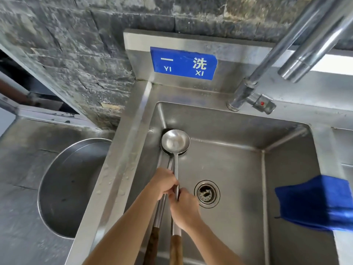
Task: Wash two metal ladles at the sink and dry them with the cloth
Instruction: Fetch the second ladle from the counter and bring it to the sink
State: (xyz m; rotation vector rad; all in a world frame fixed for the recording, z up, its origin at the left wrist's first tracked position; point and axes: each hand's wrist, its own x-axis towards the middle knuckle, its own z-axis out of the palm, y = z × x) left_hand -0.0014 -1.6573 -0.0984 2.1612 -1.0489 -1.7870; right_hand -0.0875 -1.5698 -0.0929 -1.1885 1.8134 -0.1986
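Note:
Two long metal ladles with wooden handle ends lie together in the steel sink (238, 169), bowls stacked in the far left corner. The upper ladle (175, 142) shows its bowl; the lower ladle (162, 211) is mostly hidden beneath it. My left hand (162, 183) grips the shafts from the left. My right hand (184, 207) grips the upper ladle's shaft just below it. A blue cloth (315, 203) hangs over the sink's right rim.
A tap (252, 87) with a red-dotted handle stands at the sink's back right; no water runs. The drain strainer (207, 194) sits mid-basin. A large round metal basin (72, 188) lies on the left counter. A blue sign (183, 63) is on the backsplash.

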